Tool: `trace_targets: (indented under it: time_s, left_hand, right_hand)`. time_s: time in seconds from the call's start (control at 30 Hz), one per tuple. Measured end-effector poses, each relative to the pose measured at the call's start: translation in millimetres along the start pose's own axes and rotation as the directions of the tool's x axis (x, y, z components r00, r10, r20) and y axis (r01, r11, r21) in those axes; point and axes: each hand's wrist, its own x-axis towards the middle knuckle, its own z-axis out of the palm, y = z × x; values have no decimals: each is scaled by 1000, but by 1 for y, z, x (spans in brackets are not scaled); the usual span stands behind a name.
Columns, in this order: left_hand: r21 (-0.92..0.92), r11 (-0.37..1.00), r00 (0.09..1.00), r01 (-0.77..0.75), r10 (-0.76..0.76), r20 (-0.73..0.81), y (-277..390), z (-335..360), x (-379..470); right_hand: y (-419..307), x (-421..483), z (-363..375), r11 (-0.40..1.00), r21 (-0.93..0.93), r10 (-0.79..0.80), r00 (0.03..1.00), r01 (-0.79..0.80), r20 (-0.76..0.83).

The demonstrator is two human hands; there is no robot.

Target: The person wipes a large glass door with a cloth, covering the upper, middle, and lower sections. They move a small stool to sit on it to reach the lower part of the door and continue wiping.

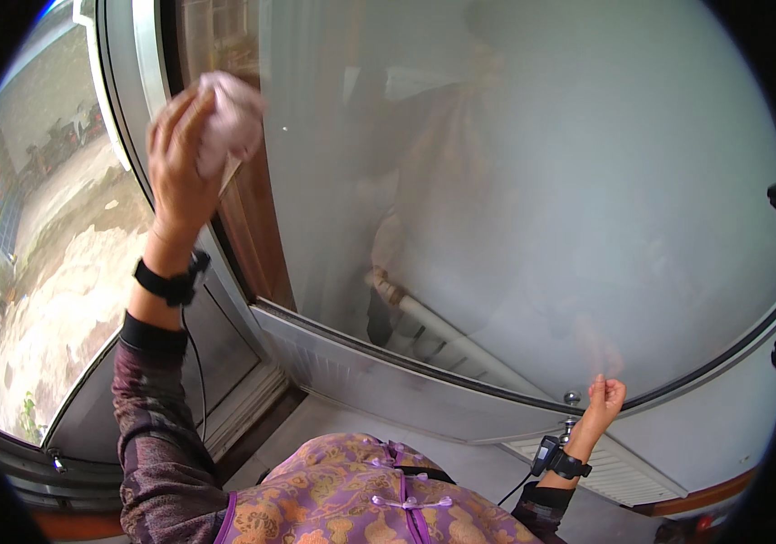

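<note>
My left hand [180, 156] is raised at the upper left and grips a bunched pale pink cloth [228, 126]. Both are slightly blurred. The cloth is in front of the left border of a large glass pane [530, 204]; whether it touches the glass is unclear. My right hand [605, 401] is low on the right, its thumb and fingers drawn together with nothing visible in them. It lies in front of the pane's black lower seal [496, 387], beside a round metal knob [571, 398]. Dim reflections of a person and the hand show in the glass.
A pale metal door frame [388, 387] runs below the pane. On the left, another glazed panel [54, 272] looks onto a sunlit yard with plants. A white slatted radiator [626, 469] stands low on the right. Thin cables hang from black wrist straps [170, 282] on both arms.
</note>
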Motion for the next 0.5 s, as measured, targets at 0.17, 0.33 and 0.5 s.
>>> trace_targets:
  time_s: [0.17,0.33,0.5]
  left_hand:
    - [221,973,994,68,-46,-103,-41,-3,59]
    - [178,979,993,100,-87,-80,-22,3,32]
    - [97,983,987,158,-160,18,15,0,-38]
  right_hand:
    - [-3,0,0,1000,3,0,1000,0,6]
    - [-8,-2,-1,1000,11,16,1000,-16,-16]
    - [-7,-2,-1,1000,-6,25,1000,-25,-6]
